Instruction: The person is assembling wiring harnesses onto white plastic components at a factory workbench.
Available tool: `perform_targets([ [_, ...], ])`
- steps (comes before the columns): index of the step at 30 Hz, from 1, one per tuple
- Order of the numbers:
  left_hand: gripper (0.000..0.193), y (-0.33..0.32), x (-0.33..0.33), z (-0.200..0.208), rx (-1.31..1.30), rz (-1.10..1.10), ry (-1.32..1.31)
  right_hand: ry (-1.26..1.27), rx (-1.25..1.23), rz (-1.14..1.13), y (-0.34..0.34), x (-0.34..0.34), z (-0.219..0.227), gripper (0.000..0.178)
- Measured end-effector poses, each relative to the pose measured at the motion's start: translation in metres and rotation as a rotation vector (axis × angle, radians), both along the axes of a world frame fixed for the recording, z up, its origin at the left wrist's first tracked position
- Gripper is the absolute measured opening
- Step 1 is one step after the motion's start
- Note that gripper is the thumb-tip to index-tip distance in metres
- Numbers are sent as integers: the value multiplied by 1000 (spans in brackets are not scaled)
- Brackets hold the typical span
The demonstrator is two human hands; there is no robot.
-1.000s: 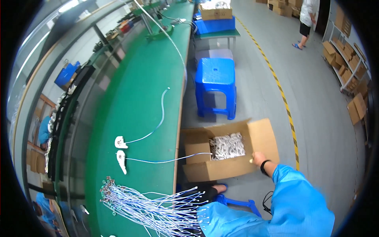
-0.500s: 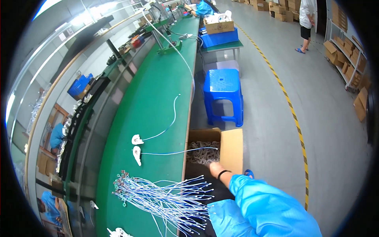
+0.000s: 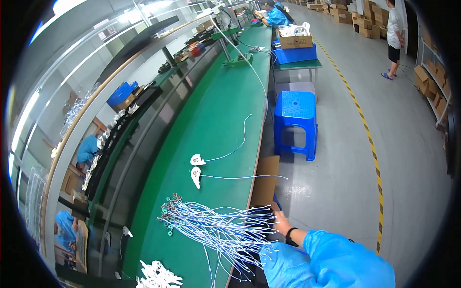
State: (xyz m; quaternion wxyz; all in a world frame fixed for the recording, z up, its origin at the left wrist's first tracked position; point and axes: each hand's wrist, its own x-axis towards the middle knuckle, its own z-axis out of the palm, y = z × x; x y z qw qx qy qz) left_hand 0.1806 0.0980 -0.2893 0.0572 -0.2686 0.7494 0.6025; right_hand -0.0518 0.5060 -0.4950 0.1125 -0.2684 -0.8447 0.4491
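My right hand (image 3: 282, 223), with a dark band at the wrist, reaches down beside the table edge. Its fingers curl at the near side of an open cardboard box (image 3: 267, 180) and appear to grip it; their tips are partly hidden. Left of that hand, a bundle of white and blue cables (image 3: 221, 225) lies on the green table (image 3: 225, 105), the free ends hanging past the edge. Two white plastic parts, an upper one (image 3: 197, 160) and a lower one (image 3: 195, 177), lie farther off, each with a single cable. My left hand is out of view.
White plastic parts (image 3: 158, 276) are heaped at the near table edge. A blue stool (image 3: 296, 125) stands beyond the box. Farther off are a blue bin (image 3: 295, 54), a seated worker (image 3: 277, 17) and a standing person (image 3: 394, 36). A shelf with cartons (image 3: 434, 84) stands right.
My view has turned, so the scene sits farther right. The box's right flap and white contents no longer show; the box seems shifted or tilted. My right hand has moved to its near side.
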Motion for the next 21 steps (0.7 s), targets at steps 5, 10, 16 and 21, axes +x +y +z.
perform_targets([
  [5,22,4,0,7,48,116,-96,-229,-25,-62,18,76,-20,45],
  [10,21,16,-7,14,49,-1,-59,-345,-95,-61,44,90,-6,42],
  [16,27,42,-26,37,63,-415,-80,-58,75,-43,94,78,7,25],
  [21,25,72,-28,79,153,-521,-18,-627,-104,830,122,74,171,24],
])
